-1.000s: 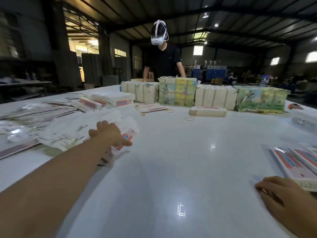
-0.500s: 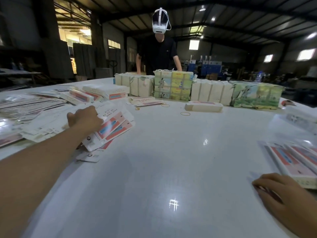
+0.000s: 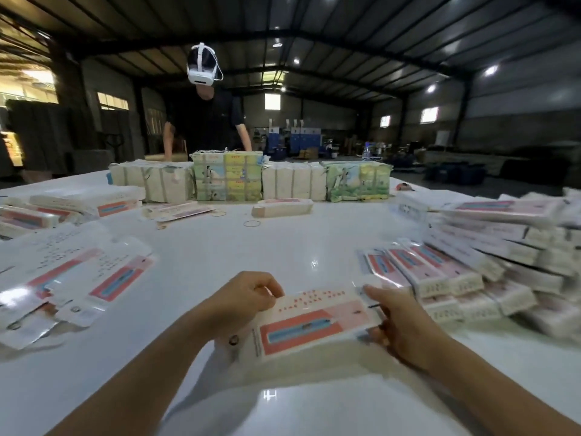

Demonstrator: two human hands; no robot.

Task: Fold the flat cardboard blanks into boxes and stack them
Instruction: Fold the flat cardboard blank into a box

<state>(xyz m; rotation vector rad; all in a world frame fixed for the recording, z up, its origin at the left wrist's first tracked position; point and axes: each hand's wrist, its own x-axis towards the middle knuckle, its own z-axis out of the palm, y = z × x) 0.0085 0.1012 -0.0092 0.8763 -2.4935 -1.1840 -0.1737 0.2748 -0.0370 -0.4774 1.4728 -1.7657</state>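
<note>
A white cardboard blank with a red and blue printed panel is held over the white table in front of me. My left hand grips its left end with curled fingers. At the other end my right hand holds it, thumb on top. Loose flat blanks are spread out at the left. Folded boxes are stacked in rows at the right.
Wrapped bundles stand in a row across the far side of the table, with a person in a headset behind them. More folded boxes lie at the far left. Rubber bands and a single box lie mid-table.
My left hand has pulled one blank from the pile at the left and brought it to the middle. My right hand has left the table and taken its right end. The view swung right.
</note>
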